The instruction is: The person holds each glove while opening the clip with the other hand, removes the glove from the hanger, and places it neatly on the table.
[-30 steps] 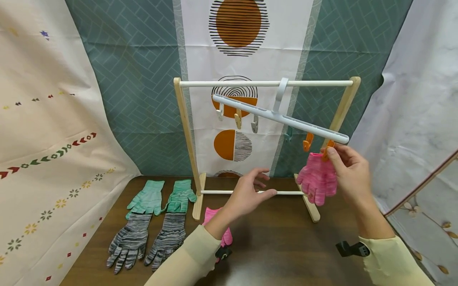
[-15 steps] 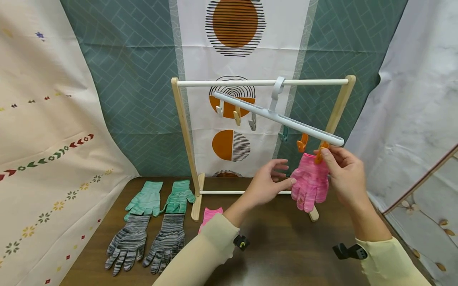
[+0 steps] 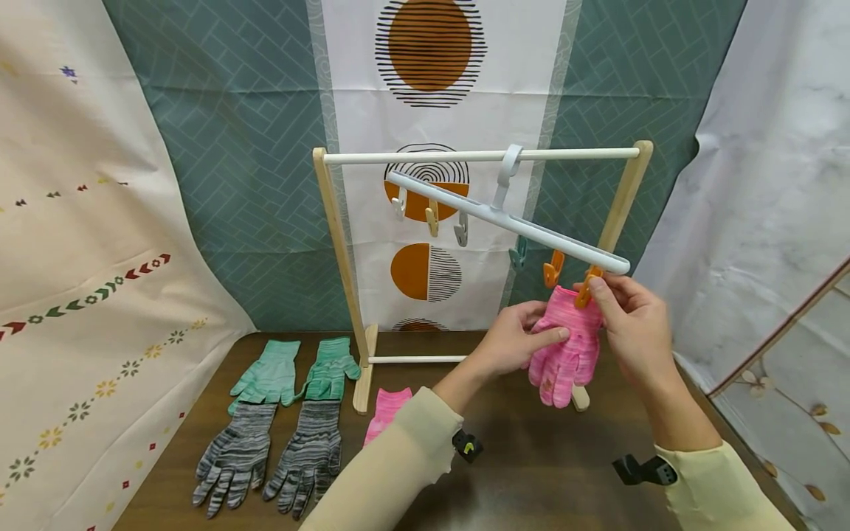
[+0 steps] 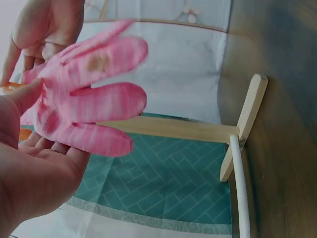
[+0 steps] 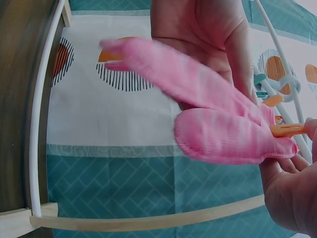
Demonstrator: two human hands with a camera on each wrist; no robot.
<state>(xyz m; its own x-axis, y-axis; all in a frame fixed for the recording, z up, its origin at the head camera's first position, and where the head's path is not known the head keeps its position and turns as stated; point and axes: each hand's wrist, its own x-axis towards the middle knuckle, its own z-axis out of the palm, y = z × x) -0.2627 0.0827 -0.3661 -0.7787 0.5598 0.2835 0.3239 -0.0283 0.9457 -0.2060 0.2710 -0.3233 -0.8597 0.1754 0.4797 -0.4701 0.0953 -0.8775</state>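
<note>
A pink glove (image 3: 564, 354) hangs fingers down by its cuff from an orange clip (image 3: 588, 287) at the low right end of a pale grey hanger (image 3: 505, 220). My right hand (image 3: 634, 328) pinches that clip between thumb and fingers. My left hand (image 3: 514, 341) holds the glove from the left, thumb on its front and fingers behind, as the left wrist view shows. Another orange clip (image 3: 553, 268) hangs just left of the glove. In the right wrist view the clip (image 5: 288, 130) sits on the cuff of the glove (image 5: 223, 136).
The hanger tilts on the top bar of a wooden rack (image 3: 339, 251). Grey, beige, white and teal clips line it. Green gloves (image 3: 268, 372) and striped grey gloves (image 3: 235, 450) lie at the table's left. Another pink glove (image 3: 387, 413) is partly hidden by my left sleeve.
My left hand has moved right and taken hold of the pink glove. My right hand stays at the orange clip. The whole view has shifted slightly.
</note>
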